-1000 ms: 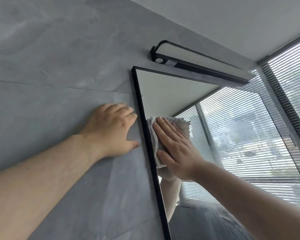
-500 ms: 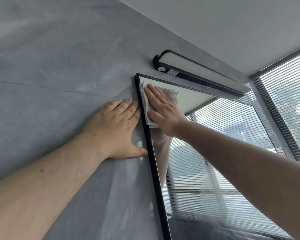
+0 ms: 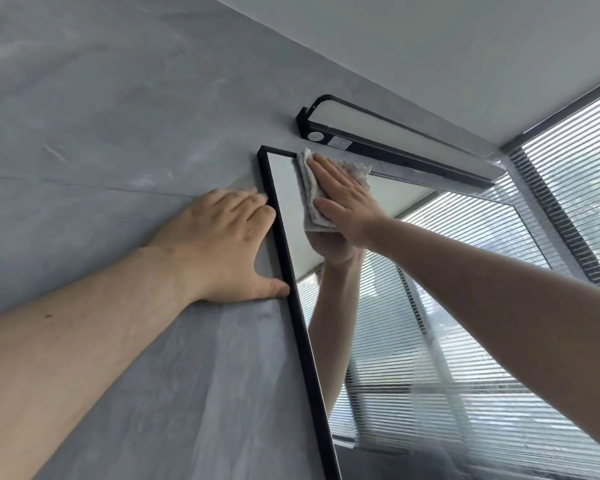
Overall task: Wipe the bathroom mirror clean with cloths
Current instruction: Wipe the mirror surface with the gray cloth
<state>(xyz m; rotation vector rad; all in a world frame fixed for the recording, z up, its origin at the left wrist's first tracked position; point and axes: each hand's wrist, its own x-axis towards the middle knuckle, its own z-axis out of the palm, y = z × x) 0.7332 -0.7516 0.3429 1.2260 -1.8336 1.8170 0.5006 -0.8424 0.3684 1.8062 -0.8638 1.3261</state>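
My right grip point(image 3: 347, 200), fingers straight, presses the white cloth point(image 3: 308, 188) flat on the mirror point(image 3: 447, 323) near its top left corner. My left grip point(image 3: 219, 244) rests spread on the grey wall point(image 3: 101, 126), touching the frame point(image 3: 305, 348).

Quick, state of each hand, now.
Left hand: open, flat on the wall beside the mirror.
Right hand: open, pressing the cloth flat against the mirror.
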